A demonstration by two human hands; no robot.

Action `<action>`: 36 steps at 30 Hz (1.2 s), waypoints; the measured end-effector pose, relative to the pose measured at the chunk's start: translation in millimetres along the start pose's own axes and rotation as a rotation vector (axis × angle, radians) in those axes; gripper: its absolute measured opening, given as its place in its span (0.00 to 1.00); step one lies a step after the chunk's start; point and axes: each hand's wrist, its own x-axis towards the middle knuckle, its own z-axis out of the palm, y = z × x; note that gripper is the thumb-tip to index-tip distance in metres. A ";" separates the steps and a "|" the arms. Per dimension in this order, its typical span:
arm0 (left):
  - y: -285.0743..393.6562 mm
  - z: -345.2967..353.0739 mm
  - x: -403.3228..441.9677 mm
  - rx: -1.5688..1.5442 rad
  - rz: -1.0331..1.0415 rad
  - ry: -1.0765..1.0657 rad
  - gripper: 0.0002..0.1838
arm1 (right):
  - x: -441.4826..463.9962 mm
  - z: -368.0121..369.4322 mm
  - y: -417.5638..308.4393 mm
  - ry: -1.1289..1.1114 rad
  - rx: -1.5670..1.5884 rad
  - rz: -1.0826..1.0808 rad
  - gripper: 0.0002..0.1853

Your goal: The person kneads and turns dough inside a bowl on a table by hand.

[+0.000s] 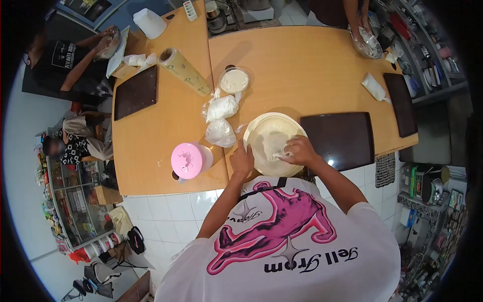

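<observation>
A cream-coloured bowl (256, 124) stands at the table's near edge, right in front of my body. My left hand (242, 160) grips its left rim. Inside the bowl lies pale, sticky dough (274, 144). My right hand (299, 151) reaches in over the right rim, its fingers closed on the dough, with white smears on them. Just left of the bowl sit two plastic bags of white powder (220, 132), and some powder has spilled beside them. Behind the bags is a clear tub (234, 80) of white powder. A container with a pink lid (188, 161) stands farther left.
Dark trays (338, 141) lie right of the bowl, at the far right and at the left. A roll of plastic film (184, 72) lies on the table (282, 55). Co-workers hold bowls at the back right (367, 44) and back left; another person sits at the left.
</observation>
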 end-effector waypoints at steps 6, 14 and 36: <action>1.2 1.8 -1.4 -0.022 0.015 0.019 0.19 | 31.0 42.0 -24.7 0.214 -0.154 -0.111 0.35; 0.5 1.2 -2.5 -0.025 0.052 0.033 0.18 | 72.9 71.4 -2.1 0.381 -0.384 -0.334 0.22; 1.2 0.1 -0.7 0.079 0.020 0.027 0.20 | 4.3 23.6 -7.4 0.412 -0.120 -0.131 0.23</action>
